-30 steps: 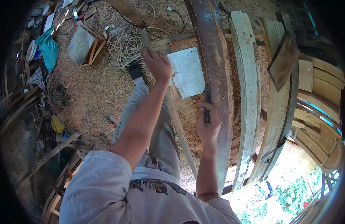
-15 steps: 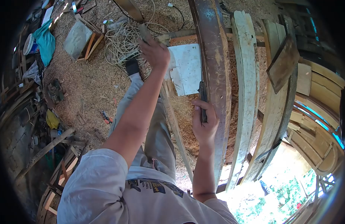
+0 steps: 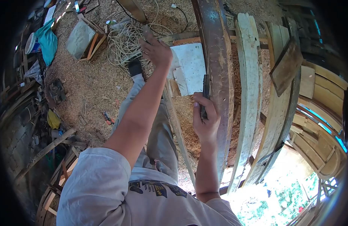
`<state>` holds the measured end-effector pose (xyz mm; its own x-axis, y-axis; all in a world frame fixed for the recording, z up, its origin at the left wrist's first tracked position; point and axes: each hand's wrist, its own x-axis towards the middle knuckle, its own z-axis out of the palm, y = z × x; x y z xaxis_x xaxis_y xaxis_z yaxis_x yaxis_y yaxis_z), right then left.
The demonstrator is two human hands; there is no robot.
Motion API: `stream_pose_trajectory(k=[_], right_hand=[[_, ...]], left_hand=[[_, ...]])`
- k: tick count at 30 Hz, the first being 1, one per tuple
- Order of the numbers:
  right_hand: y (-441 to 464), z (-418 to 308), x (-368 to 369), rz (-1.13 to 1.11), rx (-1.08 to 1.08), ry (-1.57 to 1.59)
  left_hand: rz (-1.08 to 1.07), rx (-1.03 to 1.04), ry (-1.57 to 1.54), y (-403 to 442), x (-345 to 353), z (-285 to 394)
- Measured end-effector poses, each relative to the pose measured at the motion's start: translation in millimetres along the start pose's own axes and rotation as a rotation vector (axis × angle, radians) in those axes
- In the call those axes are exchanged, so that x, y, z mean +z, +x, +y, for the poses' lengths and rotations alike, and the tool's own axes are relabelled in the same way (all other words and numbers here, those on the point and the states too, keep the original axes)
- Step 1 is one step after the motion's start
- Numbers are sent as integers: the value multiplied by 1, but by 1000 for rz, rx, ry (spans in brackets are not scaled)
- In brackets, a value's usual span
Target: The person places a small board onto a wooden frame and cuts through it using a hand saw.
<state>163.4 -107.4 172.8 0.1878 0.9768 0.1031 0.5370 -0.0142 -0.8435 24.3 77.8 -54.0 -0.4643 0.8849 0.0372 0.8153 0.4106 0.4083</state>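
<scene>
Where shavings (image 3: 95, 86) cover the floor (image 3: 70, 113), planks (image 3: 249, 94) lie beside a brown beam (image 3: 220, 71).

Left hand (image 3: 157, 55) far forward, right hand (image 3: 207, 123) nearer with curled fingers (image 3: 210, 104).

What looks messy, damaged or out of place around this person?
A pale cord lies in a loose tangle on the shaving-strewn floor, near the left hand. Beside that hand, the white sheet looks ragged along one edge. A brown square board sits askew across the planks, out of line with them.
</scene>
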Motion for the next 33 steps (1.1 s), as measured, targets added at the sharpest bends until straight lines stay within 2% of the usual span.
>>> stream_pose_trajectory(k=[9,13,22,25,27,31,33], right_hand=[[9,6,2,-53,104,-23],[18,4,8,-64,73,-27],[35,-11,6,-135,41,-7],[41,-14,2,-156,73,-20],[45,-8,3,-149,-33,-68],[61,31,9,-270,-8,-53],[79,65,23,-298,-219,-418]], left_hand=[[-38,2,-79,-11,-14,3],[44,50,-60,-19,-15,3],[9,-111,-268,-14,-20,6],[9,-94,-131,-14,-16,7],[-9,-68,-56,-15,-15,6],[-71,-23,37,-11,-14,3],[-40,-18,52,-12,-13,4]])
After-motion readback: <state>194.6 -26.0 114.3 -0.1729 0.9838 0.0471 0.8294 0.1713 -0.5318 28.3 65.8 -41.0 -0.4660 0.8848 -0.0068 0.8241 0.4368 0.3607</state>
